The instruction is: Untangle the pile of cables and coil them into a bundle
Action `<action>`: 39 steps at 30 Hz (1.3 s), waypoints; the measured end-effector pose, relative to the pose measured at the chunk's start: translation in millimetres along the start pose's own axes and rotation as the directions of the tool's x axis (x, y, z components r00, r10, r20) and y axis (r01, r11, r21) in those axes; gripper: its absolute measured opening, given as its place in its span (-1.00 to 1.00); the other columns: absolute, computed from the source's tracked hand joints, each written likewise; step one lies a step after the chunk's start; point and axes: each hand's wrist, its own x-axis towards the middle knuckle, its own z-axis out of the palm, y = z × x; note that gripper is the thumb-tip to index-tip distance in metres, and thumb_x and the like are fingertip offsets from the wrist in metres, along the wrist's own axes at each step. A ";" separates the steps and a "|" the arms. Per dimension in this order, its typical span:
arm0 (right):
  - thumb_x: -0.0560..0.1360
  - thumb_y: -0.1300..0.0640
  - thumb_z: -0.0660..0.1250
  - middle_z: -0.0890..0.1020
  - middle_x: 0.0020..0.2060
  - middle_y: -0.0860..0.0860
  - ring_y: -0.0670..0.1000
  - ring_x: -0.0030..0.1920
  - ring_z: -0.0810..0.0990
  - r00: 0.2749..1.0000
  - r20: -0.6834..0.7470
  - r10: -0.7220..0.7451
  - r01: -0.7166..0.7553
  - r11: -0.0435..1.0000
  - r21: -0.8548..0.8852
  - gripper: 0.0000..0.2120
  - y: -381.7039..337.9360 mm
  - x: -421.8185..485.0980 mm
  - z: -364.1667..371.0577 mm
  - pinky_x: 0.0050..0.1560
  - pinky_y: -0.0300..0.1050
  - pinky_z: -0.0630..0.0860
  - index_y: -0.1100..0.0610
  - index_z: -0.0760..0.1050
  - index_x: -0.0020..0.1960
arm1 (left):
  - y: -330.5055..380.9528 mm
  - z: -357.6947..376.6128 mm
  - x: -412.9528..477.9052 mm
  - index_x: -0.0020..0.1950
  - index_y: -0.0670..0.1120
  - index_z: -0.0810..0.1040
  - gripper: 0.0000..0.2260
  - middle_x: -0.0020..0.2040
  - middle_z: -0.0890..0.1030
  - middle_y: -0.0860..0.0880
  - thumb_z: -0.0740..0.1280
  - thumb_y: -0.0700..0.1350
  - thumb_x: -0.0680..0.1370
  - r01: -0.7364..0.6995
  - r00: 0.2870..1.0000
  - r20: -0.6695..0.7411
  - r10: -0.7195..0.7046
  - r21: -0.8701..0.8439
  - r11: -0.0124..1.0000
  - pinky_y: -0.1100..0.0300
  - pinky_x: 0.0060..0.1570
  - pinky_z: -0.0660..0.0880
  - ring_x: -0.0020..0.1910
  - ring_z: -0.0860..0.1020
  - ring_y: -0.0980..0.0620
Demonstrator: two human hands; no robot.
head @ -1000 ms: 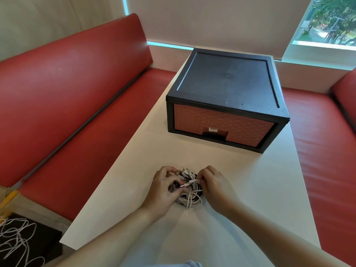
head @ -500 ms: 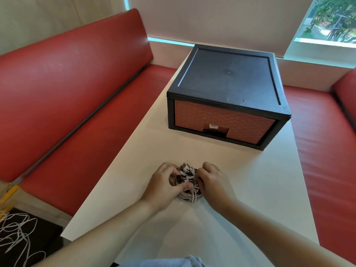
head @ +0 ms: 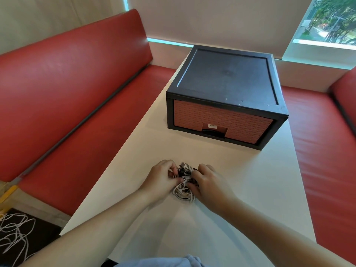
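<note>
Red padded seating (head: pixel 77 83) with a smooth, faintly creased leather-like skin wrapped round three sides of a pale, matte, rectangular worktop (head: pixel 250 189). At the far end of the worktop stood a squat drawer box (head: pixel 227 89), its frame and flat lid black, its single drawer front reddish-brown with a moulded brick-like weave and a recessed black pull under a small label too blurred to read. The drawer was closed, so whatever it held could not be seen. On the floor at lower left, a dark mat (head: pixel 38 237) carried loose white cords (head: pixel 15 234), cut off by the frame edge. Near the front of the worktop, the left hand (head: pixel 159 180) and right hand (head: pixel 209 183) were both curled round the pile of cables (head: pixel 184 191), fingers pinching into its top from either side. The pile was a small, dense knot of thin white leads with dark and metallic plug ends, partly covered by the fingers.
</note>
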 end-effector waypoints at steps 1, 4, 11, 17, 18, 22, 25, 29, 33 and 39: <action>0.40 -0.09 0.41 0.50 -0.29 0.02 0.06 -0.28 0.53 1.000 0.018 0.003 -0.003 1.000 -0.017 -0.72 -2.2 3.1 -1.1 -0.40 -0.11 0.52 0.13 0.54 -0.17 | 0.7 0.0 1.0 -0.23 -0.04 0.45 -0.76 -0.11 0.56 0.03 0.53 -0.16 0.39 0.017 1.000 -0.001 -0.017 0.007 1.000 0.34 -0.20 0.45 -0.18 0.57 0.12; 0.25 -0.21 0.52 0.49 -0.37 0.00 0.02 -0.37 0.53 0.999 0.045 -0.002 0.007 0.995 -0.100 -0.60 -7.2 11.3 -2.0 -0.45 -0.18 0.45 0.11 0.52 -0.26 | 1.2 0.3 4.2 -0.25 -0.06 0.44 -0.77 -0.14 0.55 0.01 0.51 -0.16 0.37 0.037 0.999 0.000 -0.037 0.024 0.999 0.34 -0.27 0.43 -0.21 0.59 0.10; 0.29 0.12 0.53 0.48 -0.29 0.03 0.05 -0.34 0.50 0.981 0.083 -0.176 0.185 0.976 -0.116 -0.67 -2.3 5.5 -4.0 -0.55 -0.12 0.42 0.07 0.44 -0.05 | -0.5 -2.1 9.3 -0.27 -0.02 0.40 -0.75 -0.20 0.55 0.01 0.49 -0.17 0.35 0.078 0.995 0.063 -0.077 -0.020 0.997 0.27 -0.31 0.42 -0.30 0.55 0.07; 0.00 0.23 0.58 0.48 -0.38 0.05 0.03 -0.46 0.45 0.962 0.177 -0.208 0.249 0.934 -0.256 -0.55 -10.0 15.3 -2.9 -0.63 -0.20 0.30 0.07 0.53 -0.17 | -0.2 -6.5 8.6 -0.25 -0.10 0.42 -0.78 -0.42 0.52 0.08 0.45 -0.31 0.37 0.141 0.986 0.112 -0.127 -0.120 0.983 0.35 -0.38 0.36 -0.48 0.42 0.23; -0.02 0.23 0.59 0.48 -0.40 0.05 0.02 -0.47 0.44 0.962 0.180 -0.205 0.249 0.930 -0.271 -0.57 -10.7 17.0 -1.6 -0.63 -0.21 0.26 0.07 0.53 -0.20 | -1.4 -7.0 8.9 -0.26 -0.10 0.43 -0.77 -0.45 0.52 0.10 0.46 -0.32 0.37 0.155 0.984 0.111 -0.140 -0.136 0.979 0.36 -0.39 0.36 -0.48 0.41 0.25; 0.09 0.24 0.53 0.49 -0.35 0.04 0.02 -0.44 0.45 0.951 0.147 -0.273 0.304 0.914 -0.267 -0.60 -5.2 15.3 -0.7 -0.60 -0.21 0.24 0.05 0.55 -0.10 | -4.5 -9.2 10.9 -0.26 -0.09 0.43 -0.75 -0.52 0.52 0.18 0.45 -0.37 0.38 0.206 0.973 0.144 -0.181 -0.182 0.962 0.40 -0.41 0.36 -0.51 0.40 0.29; 0.20 0.30 0.42 0.49 -0.29 0.05 0.02 -0.40 0.45 0.931 0.107 -0.348 0.364 0.897 -0.251 -0.56 2.3 12.0 -0.3 -0.61 -0.18 0.36 0.04 0.50 0.04 | -5.1 -10.0 11.8 -0.27 -0.09 0.43 -0.74 -0.51 0.50 0.13 0.42 -0.39 0.38 0.216 0.970 0.148 -0.191 -0.182 0.959 0.39 -0.42 0.35 -0.51 0.39 0.27; 0.29 0.31 0.25 0.48 -0.10 0.13 0.03 -0.38 0.47 0.897 0.096 -0.431 0.440 0.858 -0.263 -0.53 8.6 14.2 -3.0 -0.62 -0.18 0.41 0.01 0.42 0.16 | -4.9 -9.8 12.7 -0.28 -0.09 0.42 -0.73 -0.46 0.47 0.10 0.40 -0.42 0.38 0.221 0.969 0.156 -0.192 -0.192 0.956 0.36 -0.42 0.36 -0.47 0.39 0.19; 0.28 0.33 0.26 0.47 -0.13 0.12 0.03 -0.37 0.46 0.841 0.129 -0.525 0.540 0.815 -0.209 -0.45 18.1 17.0 -4.5 -0.63 -0.16 0.42 -0.02 0.35 0.22 | -4.5 -7.3 12.7 -0.27 -0.13 0.40 -0.72 -0.52 0.47 0.11 0.44 -0.42 0.41 0.245 0.964 0.166 -0.206 -0.268 0.932 0.38 -0.47 0.36 -0.54 0.38 0.25; 0.39 0.23 0.22 0.49 -0.21 0.05 0.01 -0.34 0.46 0.790 0.138 -0.597 0.613 0.771 -0.174 -0.58 26.8 21.9 -2.8 -0.60 -0.18 0.41 -0.02 0.46 0.22 | -9.4 -6.5 14.0 -0.28 -0.09 0.42 -0.71 -0.40 0.51 0.05 0.51 -0.33 0.38 0.232 0.968 0.155 -0.195 -0.269 0.935 0.35 -0.40 0.37 -0.46 0.40 0.20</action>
